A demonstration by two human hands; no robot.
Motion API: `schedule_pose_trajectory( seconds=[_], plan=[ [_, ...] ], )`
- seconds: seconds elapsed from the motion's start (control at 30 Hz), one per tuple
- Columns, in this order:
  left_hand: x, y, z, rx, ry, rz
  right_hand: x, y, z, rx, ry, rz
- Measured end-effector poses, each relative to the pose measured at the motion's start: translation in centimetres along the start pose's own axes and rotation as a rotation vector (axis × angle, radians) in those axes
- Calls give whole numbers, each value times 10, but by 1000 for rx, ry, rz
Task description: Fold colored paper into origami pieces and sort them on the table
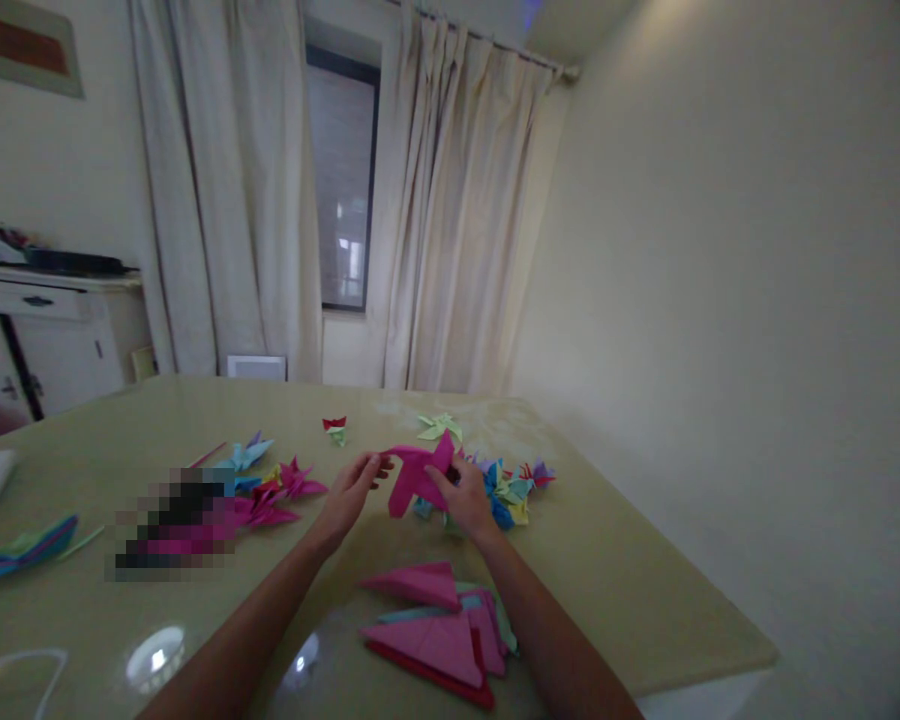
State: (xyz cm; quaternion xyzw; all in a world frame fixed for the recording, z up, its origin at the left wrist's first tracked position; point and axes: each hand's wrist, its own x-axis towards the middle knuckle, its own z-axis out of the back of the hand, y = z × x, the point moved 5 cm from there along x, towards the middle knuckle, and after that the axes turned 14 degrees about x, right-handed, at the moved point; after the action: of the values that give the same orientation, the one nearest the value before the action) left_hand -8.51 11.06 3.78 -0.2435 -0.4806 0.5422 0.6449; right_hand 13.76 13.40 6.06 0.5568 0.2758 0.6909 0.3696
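Note:
A magenta folded-paper piece (418,474) is held above the table between my two hands. My left hand (358,488) pinches its narrow left tip between thumb and fingers. On the other side, my right hand (463,492) grips the body, with the thumb laid across the front. Several folded paper pieces in blue, green and yellow (511,492) lie just behind and right of my right hand. Below my hands, between the forearms, rests a stack of flat folded pink and red paper triangles (431,645).
Magenta and blue paper figures (296,480) lie to the left, beside a blurred patch. A light green paper piece (440,427) and a small red-and-green one (335,430) sit farther back. The table (607,580) has its right edge near the wall. A white cable (26,656) lies front left.

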Motion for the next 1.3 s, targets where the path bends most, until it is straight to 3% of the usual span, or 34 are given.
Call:
schedule_pose_trajectory(
  seconds=[0.07, 0.13, 0.2, 0.27, 0.33, 0.43, 0.53, 0.67, 0.87, 1.0, 1.13, 1.3],
  plan=[
    [3, 14, 15, 350, -117, 14, 26, -11, 18, -23, -166, -94],
    [0, 28, 24, 743, -155, 33, 58, -20, 35, -53, -254, -131],
    [-5, 39, 27, 1014, -95, 70, 87, -29, 50, -73, -318, -156],
    [-9, 46, 26, 1128, 7, 95, 102, -35, 60, -95, -364, -160],
    [-10, 46, 26, 1160, 77, 80, 100, -38, 63, -113, -389, -134],
    [-8, 42, 26, 1167, 66, 37, 68, -35, 54, -118, -385, -73],
    [-5, 40, 21, 1105, 29, -32, 25, -26, 38, -83, -311, 18],
    [-4, 42, 9, 1034, 147, -112, -7, -7, 26, -54, -200, 115],
    [-6, 41, 7, 1031, 217, -128, -10, 3, 24, -31, -60, 125],
    [-1, 34, 2, 1015, 108, -154, -11, 6, 16, -61, -5, 165],
    [17, 36, -10, 1018, 29, -145, -10, 14, 20, -41, -101, 161],
    [33, 45, -23, 937, 181, -170, -6, 25, 62, 13, -283, 150]
  ],
)
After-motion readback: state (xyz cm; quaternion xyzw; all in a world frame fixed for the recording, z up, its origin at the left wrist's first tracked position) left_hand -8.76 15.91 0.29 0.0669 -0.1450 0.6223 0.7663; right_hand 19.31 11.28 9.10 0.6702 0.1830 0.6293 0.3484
